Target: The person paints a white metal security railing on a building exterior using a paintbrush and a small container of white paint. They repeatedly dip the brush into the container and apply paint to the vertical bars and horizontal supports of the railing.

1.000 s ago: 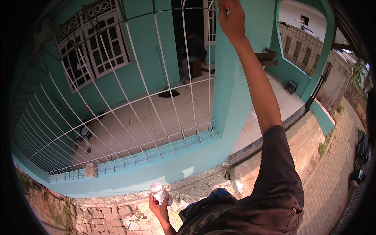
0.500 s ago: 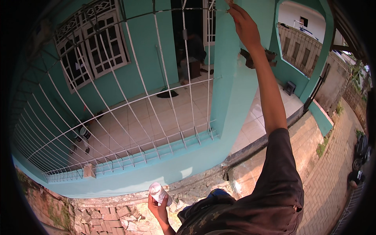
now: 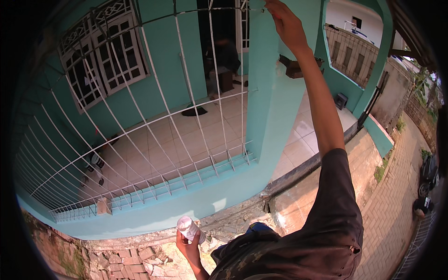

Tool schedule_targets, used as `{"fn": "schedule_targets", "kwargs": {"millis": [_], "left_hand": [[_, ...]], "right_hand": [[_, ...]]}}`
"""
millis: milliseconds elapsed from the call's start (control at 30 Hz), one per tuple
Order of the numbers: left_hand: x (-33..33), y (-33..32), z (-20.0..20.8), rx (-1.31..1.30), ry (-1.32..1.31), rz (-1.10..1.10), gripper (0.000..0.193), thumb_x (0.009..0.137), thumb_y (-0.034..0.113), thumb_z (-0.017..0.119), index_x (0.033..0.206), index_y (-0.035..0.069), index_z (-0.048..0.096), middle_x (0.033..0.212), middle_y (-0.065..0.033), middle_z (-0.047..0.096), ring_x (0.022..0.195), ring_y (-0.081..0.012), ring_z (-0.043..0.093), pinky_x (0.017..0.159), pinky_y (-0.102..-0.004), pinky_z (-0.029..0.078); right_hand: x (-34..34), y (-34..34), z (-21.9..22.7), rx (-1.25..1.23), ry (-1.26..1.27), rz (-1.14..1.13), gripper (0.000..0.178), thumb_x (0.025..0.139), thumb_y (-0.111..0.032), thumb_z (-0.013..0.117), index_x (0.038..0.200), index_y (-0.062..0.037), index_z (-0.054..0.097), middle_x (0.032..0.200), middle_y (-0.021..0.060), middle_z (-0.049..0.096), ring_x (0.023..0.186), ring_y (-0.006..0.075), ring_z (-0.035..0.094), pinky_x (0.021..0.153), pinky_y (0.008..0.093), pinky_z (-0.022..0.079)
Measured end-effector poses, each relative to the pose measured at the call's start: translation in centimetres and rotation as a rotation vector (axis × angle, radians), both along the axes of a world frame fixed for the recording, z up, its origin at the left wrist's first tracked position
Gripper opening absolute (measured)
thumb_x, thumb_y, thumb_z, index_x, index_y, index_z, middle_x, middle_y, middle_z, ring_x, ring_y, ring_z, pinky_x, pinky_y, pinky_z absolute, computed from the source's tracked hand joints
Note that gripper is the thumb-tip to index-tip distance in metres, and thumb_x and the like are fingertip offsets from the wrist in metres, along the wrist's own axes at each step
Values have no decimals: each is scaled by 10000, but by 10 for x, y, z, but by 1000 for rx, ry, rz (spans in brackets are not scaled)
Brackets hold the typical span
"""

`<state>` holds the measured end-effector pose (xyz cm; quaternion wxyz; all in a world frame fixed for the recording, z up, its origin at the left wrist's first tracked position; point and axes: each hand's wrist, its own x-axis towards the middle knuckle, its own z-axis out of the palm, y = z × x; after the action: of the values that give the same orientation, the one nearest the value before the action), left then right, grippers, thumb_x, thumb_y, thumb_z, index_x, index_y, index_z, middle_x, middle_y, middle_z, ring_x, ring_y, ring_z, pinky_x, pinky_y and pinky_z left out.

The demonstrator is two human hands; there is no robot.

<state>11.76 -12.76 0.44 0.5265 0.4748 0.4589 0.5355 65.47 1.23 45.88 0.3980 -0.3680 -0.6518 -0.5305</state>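
Note:
Low in the picture, my left hand (image 3: 189, 249) is wrapped round a white cup (image 3: 188, 227), tilted a little, its open top showing a whitish inside. My right arm stretches up to the top edge, where my right hand (image 3: 288, 29) has its fingers bent together beside the turquoise pillar (image 3: 263, 100). Whatever those fingers pinch is cut off by the picture's edge. Just left of them ends the top rail of a metal grille (image 3: 154, 122). Its bars are white lower down, while the upper rail looks dark.
Behind the grille lies a tiled porch (image 3: 154, 151) with a window (image 3: 109, 56) and a dark doorway where a person (image 3: 227, 56) sits. A wooden bracket (image 3: 295, 70) juts from the pillar. Broken bricks (image 3: 128, 261) cover the ground below; a paved lane (image 3: 378, 214) runs along the right.
The view has shifted slightly, so the grille and porch sit a little further left. My right hand has moved slightly up and left; my left hand still holds the cup.

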Motion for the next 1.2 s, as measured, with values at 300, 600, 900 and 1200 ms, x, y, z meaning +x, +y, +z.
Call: {"fn": "schedule_targets", "kwargs": {"millis": [300,600,900,1200], "left_hand": [[-3,0,-4,-7,4,8,581,820,-105,741,1364,-23,556,1192,-77,663,1091,-176,636,958,-318,483],[-4,4,-10,-6,9,12,607,808,-108,752,1375,-25,551,1197,-79,664,1093,-176,637,968,-320,477],[-4,6,-13,-6,15,0,604,810,-112,747,1374,-24,549,1210,-79,662,1097,-177,637,971,-318,474],[-6,-1,-3,-13,12,24,585,823,-117,725,1375,-24,554,1203,-79,665,1095,-180,639,981,-325,476]], "right_hand": [[3,-5,23,177,19,47,299,977,63,574,1268,3,609,1291,225,657,1156,397,661,952,387,551],[-10,12,2,146,99,-8,275,986,20,582,1258,1,622,1303,232,638,1135,425,653,945,407,551],[-24,27,0,274,158,2,233,989,18,560,1216,-5,610,1266,228,629,1108,431,651,917,432,552],[-20,18,8,233,108,59,271,968,67,549,1223,-3,610,1258,226,637,1119,419,654,928,409,548]]}}
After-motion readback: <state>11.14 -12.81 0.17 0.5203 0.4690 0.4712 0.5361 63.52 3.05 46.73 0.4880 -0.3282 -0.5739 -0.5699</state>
